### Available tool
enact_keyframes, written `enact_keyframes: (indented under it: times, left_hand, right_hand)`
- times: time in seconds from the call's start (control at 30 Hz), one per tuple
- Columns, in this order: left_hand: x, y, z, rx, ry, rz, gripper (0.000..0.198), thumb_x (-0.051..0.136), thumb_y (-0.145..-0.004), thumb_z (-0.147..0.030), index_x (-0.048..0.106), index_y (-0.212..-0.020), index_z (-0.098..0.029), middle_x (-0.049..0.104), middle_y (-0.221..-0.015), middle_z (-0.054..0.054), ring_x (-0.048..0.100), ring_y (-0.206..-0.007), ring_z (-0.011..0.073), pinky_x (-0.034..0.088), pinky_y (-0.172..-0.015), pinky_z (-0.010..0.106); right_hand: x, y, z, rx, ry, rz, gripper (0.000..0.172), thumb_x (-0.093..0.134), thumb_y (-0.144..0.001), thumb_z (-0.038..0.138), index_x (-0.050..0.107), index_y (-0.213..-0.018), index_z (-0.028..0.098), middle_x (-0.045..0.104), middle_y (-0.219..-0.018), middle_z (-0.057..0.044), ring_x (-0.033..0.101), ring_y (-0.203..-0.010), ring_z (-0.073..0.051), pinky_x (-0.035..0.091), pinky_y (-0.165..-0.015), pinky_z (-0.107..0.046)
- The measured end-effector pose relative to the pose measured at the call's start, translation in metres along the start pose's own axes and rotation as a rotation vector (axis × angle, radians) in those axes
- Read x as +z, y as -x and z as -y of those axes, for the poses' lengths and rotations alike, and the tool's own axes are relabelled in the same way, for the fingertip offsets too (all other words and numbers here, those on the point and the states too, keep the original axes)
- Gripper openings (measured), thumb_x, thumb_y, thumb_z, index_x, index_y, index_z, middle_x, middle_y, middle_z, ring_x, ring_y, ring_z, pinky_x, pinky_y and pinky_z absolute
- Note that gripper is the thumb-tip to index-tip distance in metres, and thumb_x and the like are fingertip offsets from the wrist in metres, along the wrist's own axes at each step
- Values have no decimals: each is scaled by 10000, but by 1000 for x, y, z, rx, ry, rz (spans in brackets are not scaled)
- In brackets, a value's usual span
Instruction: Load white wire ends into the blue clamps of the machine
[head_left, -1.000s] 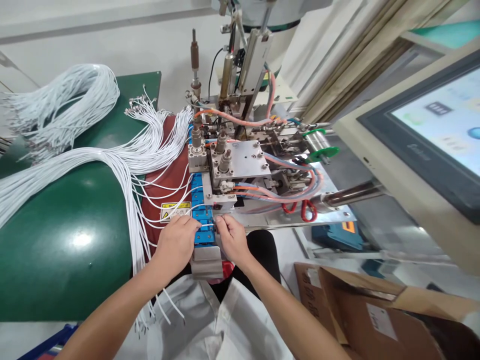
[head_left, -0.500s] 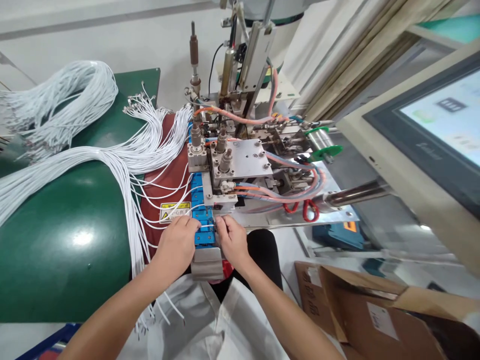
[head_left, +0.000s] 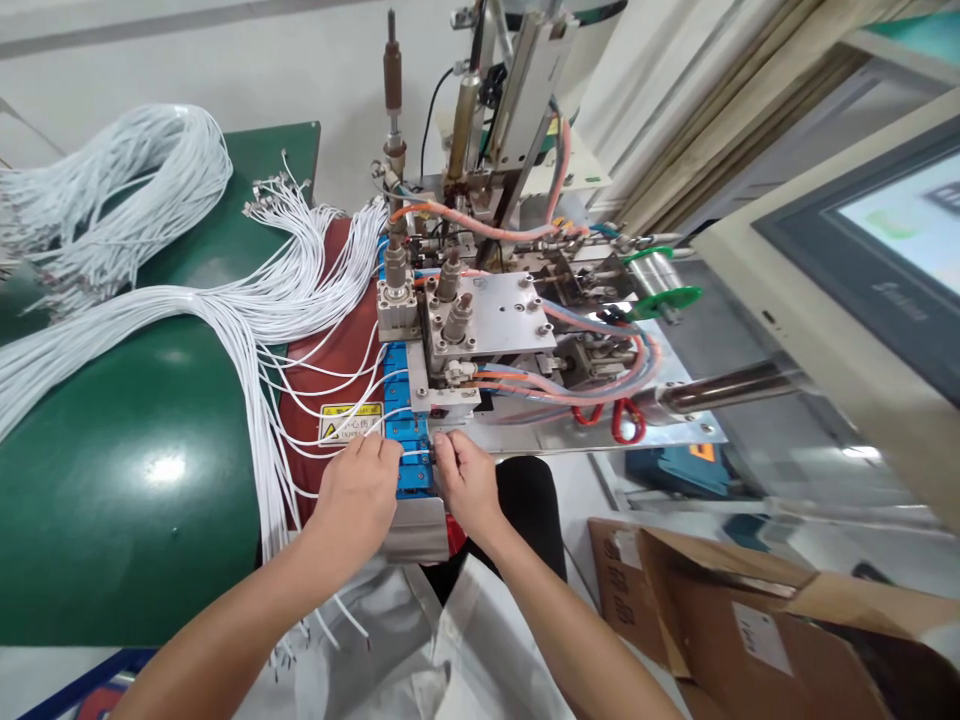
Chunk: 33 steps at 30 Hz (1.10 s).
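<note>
A white cable (head_left: pixel 415 453) lies across one of the blue fixture blocks (head_left: pixel 409 478) at the machine's near end. My left hand (head_left: pixel 361 492) is closed on this cable at the left side of the block. On the right side, my right hand (head_left: pixel 466 482) pinches at the cable's end, where the thumb and forefinger hide the tip. Other white cables (head_left: pixel 352 378) run from the bundle into blue blocks farther up the row. The long bundle of white cables (head_left: pixel 225 330) drapes over the green table and hangs down left of my left forearm.
The soldering machine (head_left: pixel 491 315) with its metal plate and hoses stands ahead. A solder wire spool (head_left: pixel 654 285) sits at its right. A screen (head_left: pixel 877 240) juts in from the right above a cardboard box (head_left: pixel 720 620). Coiled cables (head_left: pixel 157 190) lie on the green table (head_left: pixel 135 520).
The view has shifted slightly, so the machine and screen appear a little farther right. Both hands stay at the same block with the cable.
</note>
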<state>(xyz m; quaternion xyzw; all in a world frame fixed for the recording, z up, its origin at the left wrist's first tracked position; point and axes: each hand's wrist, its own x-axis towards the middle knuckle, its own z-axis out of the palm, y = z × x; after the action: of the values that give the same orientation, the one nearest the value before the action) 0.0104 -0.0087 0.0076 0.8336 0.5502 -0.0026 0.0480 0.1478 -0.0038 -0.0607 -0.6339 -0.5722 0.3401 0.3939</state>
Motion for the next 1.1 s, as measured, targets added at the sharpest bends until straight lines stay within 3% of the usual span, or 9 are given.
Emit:
enact_keyframes:
  times: [0.17, 0.23, 0.3, 0.37, 0.57, 0.67, 0.8, 1.1]
  left_hand:
    - [-2, 1, 0, -17, -23, -3, 215, 406, -799, -62, 576, -903, -143, 598, -821, 91, 550, -813, 235, 463, -694, 354]
    - [-2, 1, 2, 0, -7, -4, 215, 410, -802, -61, 575, -905, -152, 600, -843, 83, 548, -832, 226, 459, -725, 350]
    - [-1, 1, 4, 16, 7, 0, 212, 407, -811, -65, 574, -905, -156, 599, -857, 79, 544, -847, 219, 452, -759, 350]
    - [-1, 2, 5, 20, 16, 15, 217, 406, -811, -63, 573, -916, -153, 596, -862, 80, 539, -862, 221, 448, -777, 357]
    - [2, 2, 9, 50, 52, -2, 228, 395, -807, -60, 563, -935, -147, 576, -866, 86, 524, -866, 223, 447, -782, 361]
    - [2, 1, 11, 94, 86, -17, 313, 384, -809, -65, 527, -1063, -181, 560, -876, 67, 517, -852, 202, 445, -783, 339]
    - [0, -2, 15, 171, 92, 60, 510, 389, -772, -22, 479, -1184, -309, 507, -881, 34, 501, -790, 171, 444, -753, 304]
    - [-4, -3, 10, 137, 83, 101, 518, 403, -756, -22, 514, -1158, -328, 478, -865, 33, 510, -746, 172, 442, -650, 267]
  right_hand:
    - [2, 7, -15, 88, -71, -47, 366, 419, -807, 359, 260, -511, 213, 269, -469, 68, 285, -454, -90, 240, -449, -224]
    - [-8, 10, -21, 120, -92, -89, 359, 375, -837, 365, 274, -529, 212, 265, -482, 68, 289, -460, -89, 250, -450, -219]
    - [-21, 12, -26, 211, -178, -214, 364, 371, -846, 389, 276, -544, 212, 252, -502, 69, 275, -464, -87, 252, -447, -215]
    - [-31, 11, -28, 251, -212, -229, 373, 397, -836, 414, 301, -541, 208, 259, -496, 69, 283, -466, -88, 259, -448, -216]
    - [-27, 6, -17, 144, -132, -27, 340, 386, -843, 420, 440, -599, 189, 407, -522, 45, 411, -511, -111, 328, -510, -221]
    - [-17, 4, -6, 94, -90, 73, 296, 381, -849, 407, 501, -683, 194, 494, -576, 29, 476, -560, -126, 356, -542, -222]
    - [-10, 1, 3, 81, -83, 74, 286, 393, -843, 403, 506, -679, 199, 503, -562, 29, 481, -544, -129, 362, -531, -223]
    - [-10, 3, 5, 105, -126, 28, 304, 394, -842, 410, 469, -636, 199, 475, -534, 43, 450, -510, -115, 354, -520, -215]
